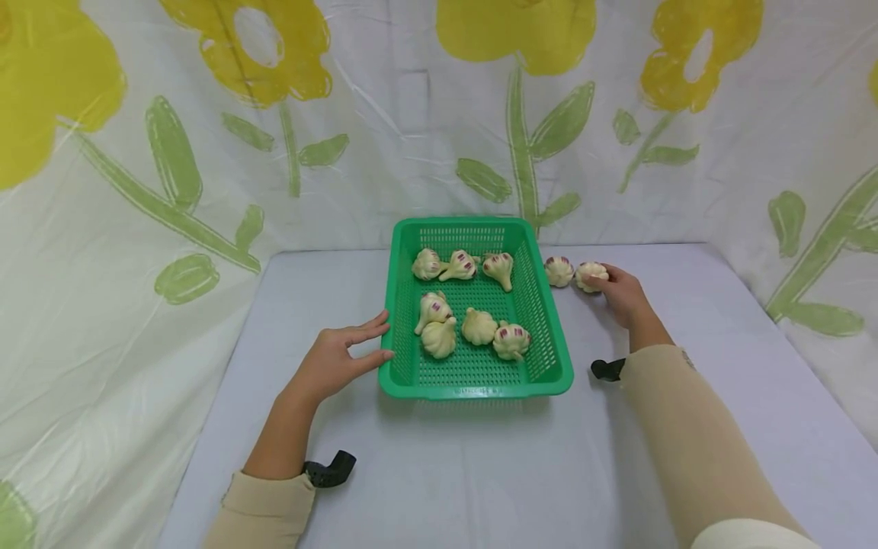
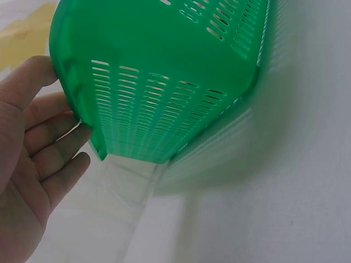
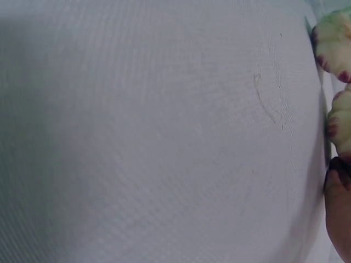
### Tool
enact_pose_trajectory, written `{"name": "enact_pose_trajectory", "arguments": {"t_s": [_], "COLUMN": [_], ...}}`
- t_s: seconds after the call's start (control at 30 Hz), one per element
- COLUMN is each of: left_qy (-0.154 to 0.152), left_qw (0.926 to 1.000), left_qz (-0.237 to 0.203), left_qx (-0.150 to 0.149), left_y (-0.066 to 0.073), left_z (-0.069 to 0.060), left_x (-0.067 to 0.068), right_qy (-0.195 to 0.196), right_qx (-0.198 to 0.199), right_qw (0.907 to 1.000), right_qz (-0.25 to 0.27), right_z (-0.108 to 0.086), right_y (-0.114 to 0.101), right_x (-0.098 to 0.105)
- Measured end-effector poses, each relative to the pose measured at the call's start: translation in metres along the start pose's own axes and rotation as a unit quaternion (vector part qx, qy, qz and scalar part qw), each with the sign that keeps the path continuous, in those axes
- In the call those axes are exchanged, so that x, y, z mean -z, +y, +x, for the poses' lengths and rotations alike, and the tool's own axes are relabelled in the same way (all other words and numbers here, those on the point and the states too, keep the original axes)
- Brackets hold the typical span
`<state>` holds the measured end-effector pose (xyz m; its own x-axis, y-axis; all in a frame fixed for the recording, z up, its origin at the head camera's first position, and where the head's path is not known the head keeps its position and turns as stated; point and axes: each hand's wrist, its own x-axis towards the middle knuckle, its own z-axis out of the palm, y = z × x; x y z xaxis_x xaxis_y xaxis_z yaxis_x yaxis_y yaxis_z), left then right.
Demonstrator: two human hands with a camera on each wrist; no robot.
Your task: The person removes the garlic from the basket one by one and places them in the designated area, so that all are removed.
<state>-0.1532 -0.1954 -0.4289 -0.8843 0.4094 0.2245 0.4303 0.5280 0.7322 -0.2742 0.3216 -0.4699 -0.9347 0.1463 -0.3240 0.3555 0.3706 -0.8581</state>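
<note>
A green plastic basket (image 1: 473,393) with slotted walls stands mid-table and holds several garlic bulbs (image 1: 512,341), some with purple marks. My left hand (image 1: 336,358) touches the basket's left rim with its thumb and fingers fairly straight. The left wrist view shows those fingers (image 2: 57,142) against the outside of the basket's rim (image 2: 68,93). To the right of the basket, my right hand (image 1: 627,297) pinches a garlic bulb (image 1: 590,277) at the table surface. Another garlic bulb (image 1: 559,271) lies between that one and the basket. Only part of the right hand (image 3: 339,213) appears in the right wrist view.
The table (image 1: 466,473) has a pale cover. Behind it and along the sides hangs a white cloth (image 1: 384,175) printed with yellow flowers. A black wrist device (image 1: 331,469) sits on the left arm, another black device (image 1: 607,370) on the right.
</note>
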Motion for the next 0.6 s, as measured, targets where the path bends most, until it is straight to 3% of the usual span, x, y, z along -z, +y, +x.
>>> {"name": "enact_pose_trajectory", "arguments": {"t_s": [0.4,0.6], "left_qy": [0.003,-0.001], "left_qw": [1.0000,1.0000], "left_qz": [-0.005,0.003], "left_qx": [0.005,0.000], "left_y": [-0.0030,-0.0015], "left_z": [-0.0020,0.0006], "left_x": [0.0000,0.0001], "right_qy": [0.003,0.007], "right_qx": [0.001,-0.010], "right_qw": [1.0000,0.9980], "right_qz": [0.004,0.062], "right_z": [-0.0017,-0.0070], "right_y": [0.0006,-0.0061], "right_x": [0.0015,0.0079]}}
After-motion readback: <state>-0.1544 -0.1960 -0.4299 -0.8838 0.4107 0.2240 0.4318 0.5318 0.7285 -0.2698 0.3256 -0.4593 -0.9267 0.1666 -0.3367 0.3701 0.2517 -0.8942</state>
